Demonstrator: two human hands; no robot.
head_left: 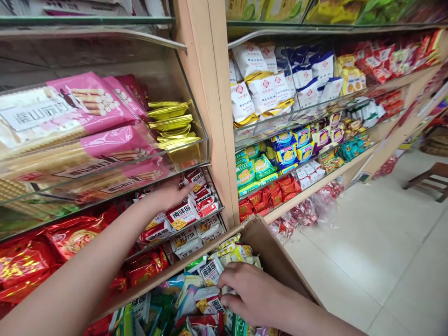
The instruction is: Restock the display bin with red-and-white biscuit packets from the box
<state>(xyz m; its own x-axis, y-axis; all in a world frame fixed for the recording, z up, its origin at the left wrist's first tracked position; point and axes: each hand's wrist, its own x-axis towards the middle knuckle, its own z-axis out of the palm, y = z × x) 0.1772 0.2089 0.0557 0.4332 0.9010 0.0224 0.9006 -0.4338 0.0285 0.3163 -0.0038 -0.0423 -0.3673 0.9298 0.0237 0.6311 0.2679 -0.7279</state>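
Red-and-white snack packets lie by the left hand, mid-frame; the right hand, apart, dips into the cardboard box, lower centre; can't tell either's grip

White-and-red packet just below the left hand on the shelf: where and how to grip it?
I'd pinch the white-and-red packet by its long edges, from above: its printed face lies upward, and neighbouring packets crowd its right end.

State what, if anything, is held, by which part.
Cannot be told: the left hand is over shelf packets, the right hand at boxed packets; neither grip shows.
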